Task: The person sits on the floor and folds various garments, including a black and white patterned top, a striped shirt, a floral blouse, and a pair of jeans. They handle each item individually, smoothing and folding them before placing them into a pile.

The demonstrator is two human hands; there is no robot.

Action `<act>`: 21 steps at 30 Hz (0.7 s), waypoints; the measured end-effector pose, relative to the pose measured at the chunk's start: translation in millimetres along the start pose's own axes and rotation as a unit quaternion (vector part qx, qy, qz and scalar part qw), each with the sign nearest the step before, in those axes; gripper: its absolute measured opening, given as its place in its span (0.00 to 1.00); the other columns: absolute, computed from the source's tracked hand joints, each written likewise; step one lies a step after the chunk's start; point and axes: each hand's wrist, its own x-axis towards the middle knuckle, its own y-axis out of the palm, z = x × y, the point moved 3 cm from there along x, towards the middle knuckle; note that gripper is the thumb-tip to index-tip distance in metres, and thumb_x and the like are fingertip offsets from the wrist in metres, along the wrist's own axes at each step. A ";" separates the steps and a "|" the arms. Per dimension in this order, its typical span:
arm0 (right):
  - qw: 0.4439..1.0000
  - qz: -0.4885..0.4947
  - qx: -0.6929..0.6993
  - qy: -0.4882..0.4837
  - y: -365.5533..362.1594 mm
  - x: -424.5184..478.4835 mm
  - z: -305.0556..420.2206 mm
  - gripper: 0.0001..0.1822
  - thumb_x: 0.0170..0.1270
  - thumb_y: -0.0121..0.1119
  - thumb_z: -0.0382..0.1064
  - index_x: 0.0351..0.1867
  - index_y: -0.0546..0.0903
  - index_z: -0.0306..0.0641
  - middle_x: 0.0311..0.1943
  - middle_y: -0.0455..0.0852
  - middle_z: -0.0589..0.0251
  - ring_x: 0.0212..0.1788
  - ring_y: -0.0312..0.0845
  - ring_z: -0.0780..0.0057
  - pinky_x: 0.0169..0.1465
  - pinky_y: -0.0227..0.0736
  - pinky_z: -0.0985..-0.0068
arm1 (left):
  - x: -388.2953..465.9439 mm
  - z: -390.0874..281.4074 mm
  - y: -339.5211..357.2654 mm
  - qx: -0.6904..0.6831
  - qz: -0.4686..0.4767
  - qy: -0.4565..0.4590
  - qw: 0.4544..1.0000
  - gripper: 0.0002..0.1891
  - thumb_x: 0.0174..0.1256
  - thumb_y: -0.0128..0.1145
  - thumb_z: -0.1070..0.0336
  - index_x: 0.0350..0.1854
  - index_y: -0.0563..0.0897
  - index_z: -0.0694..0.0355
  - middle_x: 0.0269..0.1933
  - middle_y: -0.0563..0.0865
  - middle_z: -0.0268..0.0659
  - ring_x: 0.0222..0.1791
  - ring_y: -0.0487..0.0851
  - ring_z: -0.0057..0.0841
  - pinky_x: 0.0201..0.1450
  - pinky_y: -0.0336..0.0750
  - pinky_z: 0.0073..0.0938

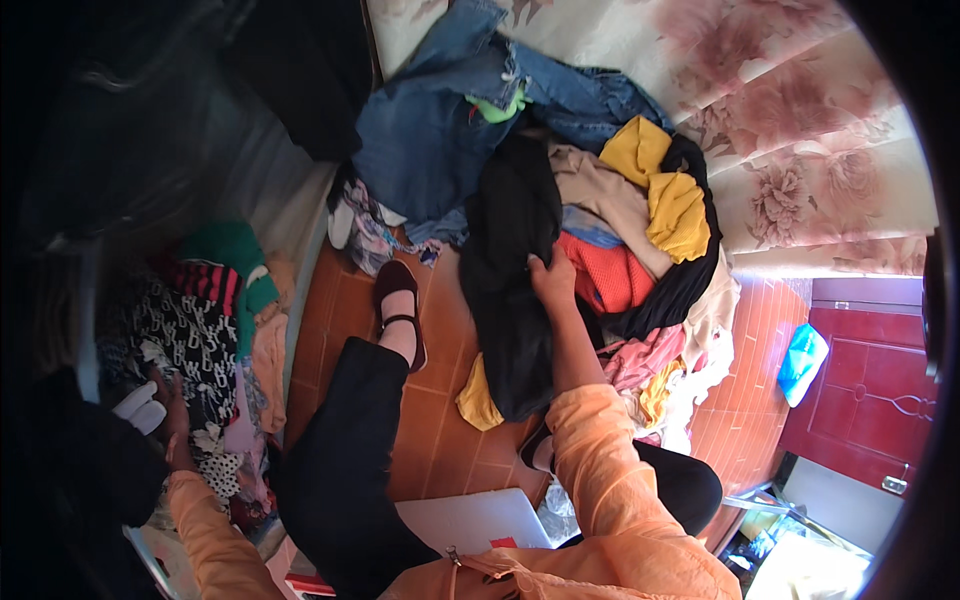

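My right hand (553, 279) grips a black garment (514, 300) that hangs over the clothes pile, its lower end reaching the tiled floor. Against it on the right are a red knitted garment (611, 274), a beige garment (600, 176) and a yellow ribbed garment (679, 217). At the left, in shadow, my left hand (174, 412) reaches among clothes on a low shelf. A white item (141, 409) with rounded ends lies by its fingers, beside a black-and-white patterned garment (187, 330). Dimness hides whether those fingers hold anything.
Blue denim clothing (427, 142) lies at the top of the pile, against a floral curtain (810, 150). Dark clothing (300, 75) hangs at upper left. A pale flat panel (472, 517) lies near my legs. A red door (862, 390) stands at right.
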 end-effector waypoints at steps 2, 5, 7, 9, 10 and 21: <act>0.950 0.128 0.284 0.007 -20.2 -17.5 -1.9 0.23 0.60 0.63 0.40 0.53 0.75 0.28 0.42 0.85 0.58 0.42 0.81 0.68 0.49 0.74 0.71 | -10.9 -35.5 -18.4 0.070 0.020 -0.020 0.997 0.35 0.71 0.43 0.41 0.74 0.56 0.53 0.73 0.61 0.47 0.72 0.56 0.49 0.73 0.47 0.44; 0.882 0.235 0.404 0.066 -40.9 -87.8 46.2 0.17 0.64 0.59 0.35 0.53 0.78 0.33 0.42 0.84 0.69 0.42 0.77 0.81 0.49 0.70 0.80 | -57.7 -9.4 -21.9 0.121 -0.089 0.013 0.989 0.34 0.71 0.42 0.41 0.72 0.61 0.56 0.69 0.66 0.51 0.69 0.62 0.51 0.71 0.52 0.47; 0.863 0.257 0.423 0.100 -78.2 -141.2 69.8 0.17 0.64 0.59 0.35 0.54 0.78 0.33 0.45 0.84 0.68 0.44 0.78 0.81 0.51 0.71 0.79 | -93.9 -39.7 -34.7 0.044 -0.102 0.108 0.988 0.28 0.69 0.48 0.49 0.66 0.69 0.61 0.63 0.73 0.51 0.62 0.70 0.47 0.65 0.61 0.43; 0.842 0.275 0.452 0.107 -116.8 -201.9 97.0 0.21 0.63 0.61 0.34 0.58 0.76 0.33 0.47 0.84 0.66 0.47 0.79 0.79 0.54 0.71 0.80 | -129.2 -98.9 -83.1 -0.154 -0.036 0.197 0.968 0.23 0.67 0.55 0.58 0.60 0.76 0.66 0.57 0.80 0.50 0.55 0.79 0.43 0.59 0.70 0.39; 0.831 0.294 0.463 0.098 -127.0 -232.5 106.8 0.21 0.63 0.62 0.34 0.58 0.76 0.33 0.48 0.84 0.67 0.48 0.79 0.80 0.54 0.71 0.80 | -144.9 -121.0 -108.1 -0.342 0.070 0.180 0.920 0.21 0.66 0.56 0.61 0.58 0.77 0.67 0.53 0.82 0.46 0.51 0.81 0.35 0.55 0.72 0.32; 0.817 0.411 0.269 -0.303 -164.5 -411.8 186.9 0.11 0.66 0.61 0.38 0.34 0.75 0.32 0.25 0.75 0.67 0.31 0.67 0.86 0.34 0.66 0.79 | -314.5 -343.5 -132.0 -0.532 0.665 0.047 0.521 0.26 0.69 0.51 0.45 0.54 0.79 0.65 0.45 0.86 0.36 0.41 0.85 0.24 0.42 0.79 0.23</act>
